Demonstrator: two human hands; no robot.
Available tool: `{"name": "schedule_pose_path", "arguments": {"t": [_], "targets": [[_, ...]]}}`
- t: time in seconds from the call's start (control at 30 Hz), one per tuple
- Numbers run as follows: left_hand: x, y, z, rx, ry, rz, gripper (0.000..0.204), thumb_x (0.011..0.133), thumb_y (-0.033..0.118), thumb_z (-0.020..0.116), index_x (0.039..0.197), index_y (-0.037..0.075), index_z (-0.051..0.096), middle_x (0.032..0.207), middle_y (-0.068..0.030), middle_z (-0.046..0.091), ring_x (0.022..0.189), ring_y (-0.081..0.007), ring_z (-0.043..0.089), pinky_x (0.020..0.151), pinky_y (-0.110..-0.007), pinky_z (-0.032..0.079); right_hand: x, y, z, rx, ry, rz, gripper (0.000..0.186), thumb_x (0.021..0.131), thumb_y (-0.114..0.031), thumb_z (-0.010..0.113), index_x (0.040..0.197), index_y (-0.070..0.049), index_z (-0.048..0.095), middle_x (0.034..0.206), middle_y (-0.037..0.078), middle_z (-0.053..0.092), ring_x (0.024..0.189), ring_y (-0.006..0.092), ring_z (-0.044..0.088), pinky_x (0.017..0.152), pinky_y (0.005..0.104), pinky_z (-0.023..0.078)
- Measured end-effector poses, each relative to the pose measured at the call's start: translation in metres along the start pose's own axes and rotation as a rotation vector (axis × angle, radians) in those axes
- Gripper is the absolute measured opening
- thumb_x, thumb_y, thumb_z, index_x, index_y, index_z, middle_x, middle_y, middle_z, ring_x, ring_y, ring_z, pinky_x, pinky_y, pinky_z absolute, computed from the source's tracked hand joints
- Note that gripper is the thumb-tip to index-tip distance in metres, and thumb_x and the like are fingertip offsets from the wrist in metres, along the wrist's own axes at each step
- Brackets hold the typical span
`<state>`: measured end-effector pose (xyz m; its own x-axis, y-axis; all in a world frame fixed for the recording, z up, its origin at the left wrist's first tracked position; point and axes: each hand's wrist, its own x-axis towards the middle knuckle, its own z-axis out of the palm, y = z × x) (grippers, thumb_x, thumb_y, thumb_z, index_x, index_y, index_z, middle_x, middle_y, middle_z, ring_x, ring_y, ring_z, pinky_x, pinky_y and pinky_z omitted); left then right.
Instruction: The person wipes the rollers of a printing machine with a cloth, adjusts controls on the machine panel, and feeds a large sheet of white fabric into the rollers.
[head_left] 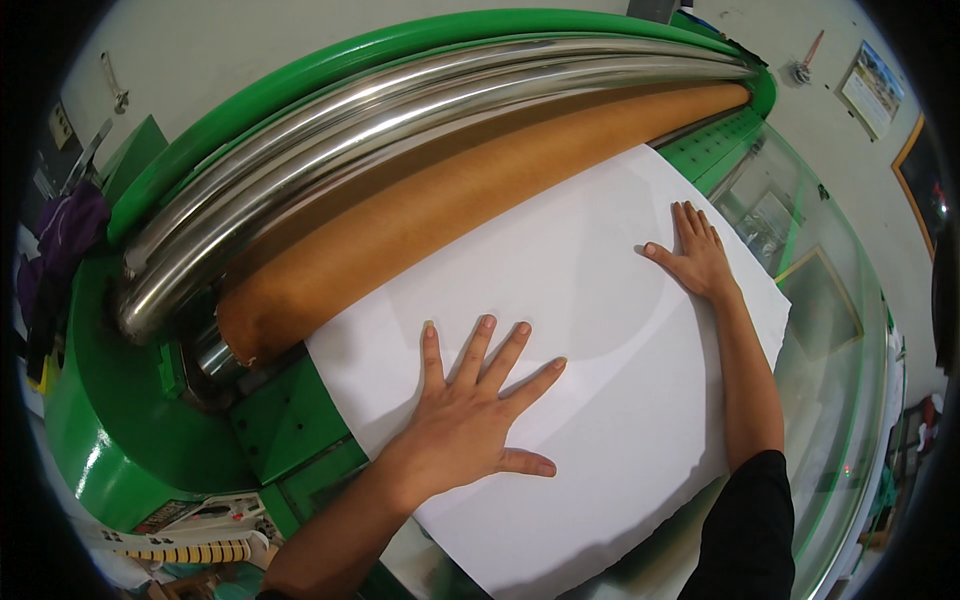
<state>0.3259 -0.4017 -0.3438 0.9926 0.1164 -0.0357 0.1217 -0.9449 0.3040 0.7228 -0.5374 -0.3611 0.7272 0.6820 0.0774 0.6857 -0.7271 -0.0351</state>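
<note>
A large white sheet of paper (600, 420) lies on the bed of a green roller press, its far edge against a tan, felt-like covered roller (450, 220). My left hand (465, 420) rests on the sheet's left part, palm down with fingers spread wide. Near the sheet's right edge my right hand (700, 260) lies flat, thumb apart and the other fingers close together, pointing toward the roller. Neither hand holds anything. What lies beneath the paper is hidden.
Two shiny metal rollers (400, 130) and a curved green bar (330, 70) stand behind the tan roller. Clear glass (830, 380) covers the right side. A purple cloth (75, 235) hangs at far left; tools hang on the wall.
</note>
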Motion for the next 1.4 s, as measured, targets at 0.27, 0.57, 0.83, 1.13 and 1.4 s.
{"name": "schedule_pose_path", "arguments": {"t": [0.27, 0.57, 0.83, 1.13, 1.4], "targets": [[-0.001, -0.001, 0.002, 0.020, 0.001, -0.021, 0.111, 0.077, 0.084, 0.067, 0.167, 0.026, 0.036, 0.176, -0.0223, 0.016, 0.162, -0.0493, 0.003, 0.115, -0.087, 0.001, 0.003, -0.004, -0.001, -0.015, -0.011, 0.004, 0.126, 0.081, -0.091, 0.056, 0.167, -0.003, 0.026, 0.174, 0.023, 0.023, 0.162, 0.0406, 0.016, 0.132, 0.0495, 0.017], [0.000, -0.002, 0.001, 0.041, 0.006, -0.029, 0.111, 0.077, 0.084, 0.067, 0.167, 0.027, 0.035, 0.176, -0.0215, 0.015, 0.162, -0.0488, 0.003, 0.115, -0.086, 0.002, 0.008, -0.002, 0.003, -0.022, 0.006, 0.002, 0.126, 0.082, -0.091, 0.054, 0.167, -0.003, 0.026, 0.174, 0.023, 0.023, 0.162, 0.0403, 0.016, 0.132, 0.0498, 0.017], [-0.001, -0.004, 0.002, 0.056, 0.007, -0.039, 0.112, 0.078, 0.085, 0.066, 0.167, 0.027, 0.034, 0.176, -0.0217, 0.016, 0.162, -0.0491, 0.005, 0.116, -0.085, 0.002, 0.009, -0.009, 0.001, -0.025, -0.007, 0.008, 0.126, 0.081, -0.092, 0.054, 0.167, -0.004, 0.026, 0.174, 0.022, 0.023, 0.162, 0.0397, 0.017, 0.132, 0.0496, 0.018], [-0.001, -0.005, 0.000, 0.056, -0.004, -0.055, 0.112, 0.078, 0.084, 0.066, 0.168, 0.027, 0.032, 0.176, -0.0220, 0.015, 0.162, -0.0500, 0.005, 0.116, -0.085, 0.002, 0.012, -0.012, 0.003, -0.020, -0.001, 0.005, 0.127, 0.081, -0.093, 0.053, 0.167, -0.003, 0.026, 0.174, 0.022, 0.023, 0.162, 0.0394, 0.017, 0.132, 0.0495, 0.018], [-0.002, -0.005, 0.000, 0.065, -0.016, -0.069, 0.112, 0.079, 0.085, 0.064, 0.169, 0.027, 0.029, 0.176, -0.0224, 0.013, 0.162, -0.0498, 0.003, 0.117, -0.084, 0.001, 0.012, -0.019, -0.001, -0.030, 0.003, 0.008, 0.128, 0.081, -0.093, 0.053, 0.167, -0.003, 0.027, 0.173, 0.023, 0.025, 0.162, 0.0398, 0.018, 0.132, 0.0499, 0.019]]}}
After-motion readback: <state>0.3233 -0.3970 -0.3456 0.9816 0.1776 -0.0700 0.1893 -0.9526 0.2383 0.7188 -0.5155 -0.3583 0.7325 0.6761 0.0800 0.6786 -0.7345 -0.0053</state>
